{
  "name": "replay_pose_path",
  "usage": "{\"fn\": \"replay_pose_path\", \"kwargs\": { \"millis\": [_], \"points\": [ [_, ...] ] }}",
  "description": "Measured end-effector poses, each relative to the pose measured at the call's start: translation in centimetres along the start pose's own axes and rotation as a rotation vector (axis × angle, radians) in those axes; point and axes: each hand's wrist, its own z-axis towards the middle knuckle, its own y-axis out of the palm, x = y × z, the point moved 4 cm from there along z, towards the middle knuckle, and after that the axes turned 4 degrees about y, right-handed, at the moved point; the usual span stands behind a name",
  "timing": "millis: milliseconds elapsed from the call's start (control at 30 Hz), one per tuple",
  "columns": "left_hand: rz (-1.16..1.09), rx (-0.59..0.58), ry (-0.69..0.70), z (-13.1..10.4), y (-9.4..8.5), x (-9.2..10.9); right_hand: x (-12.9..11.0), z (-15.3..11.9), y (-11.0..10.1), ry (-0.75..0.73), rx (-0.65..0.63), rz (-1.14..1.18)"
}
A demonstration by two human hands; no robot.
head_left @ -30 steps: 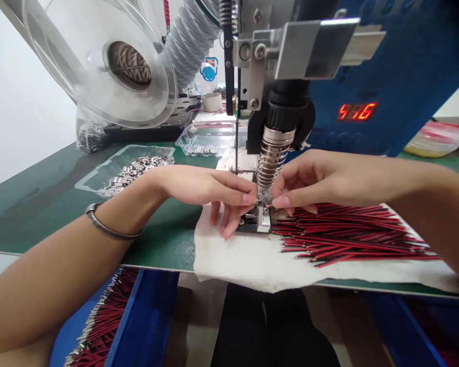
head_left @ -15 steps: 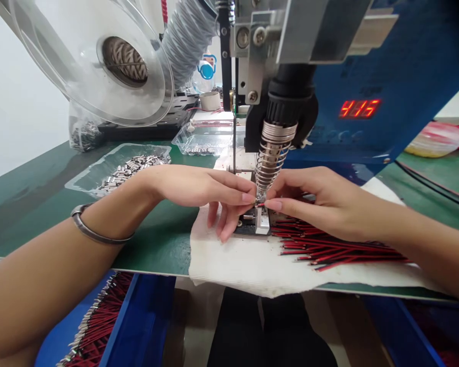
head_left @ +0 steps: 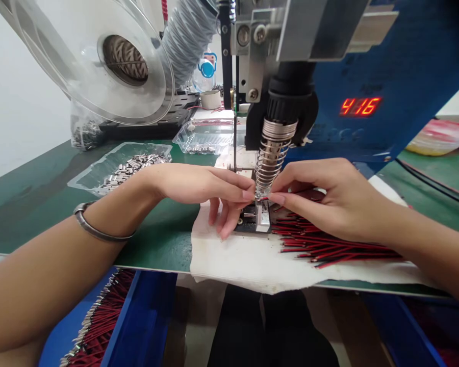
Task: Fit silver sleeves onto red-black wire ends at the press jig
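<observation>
Nearest, below the left hand [head_left: 199, 184] and under the edge of the counter [head_left: 160, 239], a blue bin [head_left: 145, 311] holds red-and-black wires with metal ends [head_left: 107, 318]. To the right of it, below both hands, are black-clad legs [head_left: 268, 329]. A pale cloth [head_left: 248, 260] lies on the counter beneath the hands, and a pile of red and black wires [head_left: 329, 250] rests on it under the right hand [head_left: 329, 191].

The right thumb and fingertips are pinched on a red wire [head_left: 265, 198], whose end points toward the left hand, just below the spring-wrapped soldering head [head_left: 276, 150]. The left thumb and forefinger meet beside that end; whether they grip a piece is too small to tell. Between and just below the hands sits a small metal fixture [head_left: 263, 220].

Beyond the left forearm, a clear tray [head_left: 90, 173] holds small metal pieces [head_left: 132, 165]; a second clear tray [head_left: 202, 135] sits beyond the left hand. Past the right hand stands a blue machine [head_left: 367, 66] reading 416. Farthest, beyond the left hand, is a tape roll [head_left: 210, 100].
</observation>
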Motion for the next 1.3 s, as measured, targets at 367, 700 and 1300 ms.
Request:
{"fn": "replay_pose_path", "kwargs": {
  "millis": [367, 700, 1300],
  "points": [
    [-0.002, 0.034, 0.001, -0.03, 0.14, 0.21, -0.53, -0.37, -0.04, -0.061, 0.041, -0.104],
    [-0.019, 0.013, 0.009, 0.12, 0.07, -0.01, -0.65, -0.55, 0.21, -0.091, 0.043, -0.114],
    [0.017, 0.024, 0.012, -0.08, 0.15, 0.26, -0.83, -0.47, 0.03, -0.116, 0.051, -0.118]
  ]
}}
